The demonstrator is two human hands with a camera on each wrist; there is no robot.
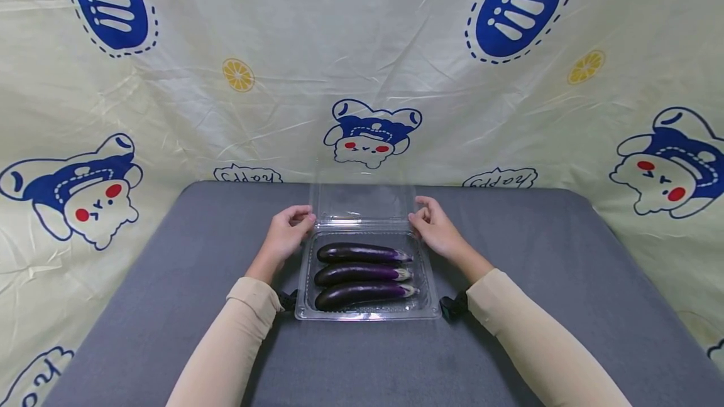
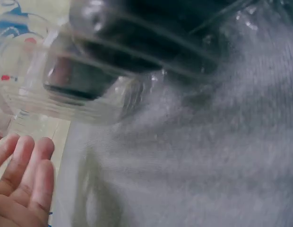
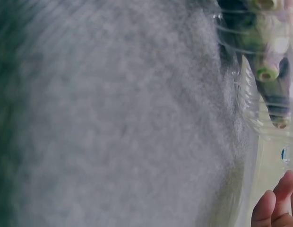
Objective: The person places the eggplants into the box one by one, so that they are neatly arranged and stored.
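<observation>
A clear plastic clamshell box (image 1: pixel 367 316) sits on the table with its lid (image 1: pixel 362 203) raised at the back. Three long dark purple eggplants (image 1: pixel 362 274) lie side by side in the base, stem ends to the right. At the lid's left edge, near the hinge, my left hand (image 1: pixel 288 231) pinches the plastic between thumb and fingers. My right hand (image 1: pixel 438 228) holds the opposite edge the same way. In the left wrist view several fingers (image 2: pixel 42 184) show beside the box wall. The right wrist view catches only fingertips (image 3: pixel 264 205) below the stem ends.
Grey cloth covers the table (image 1: pixel 215 306). Behind it hangs a pale printed curtain (image 1: pixel 362 36) that also wraps both sides. Dark wrist straps (image 1: pixel 452 308) sit close to the box's front corners.
</observation>
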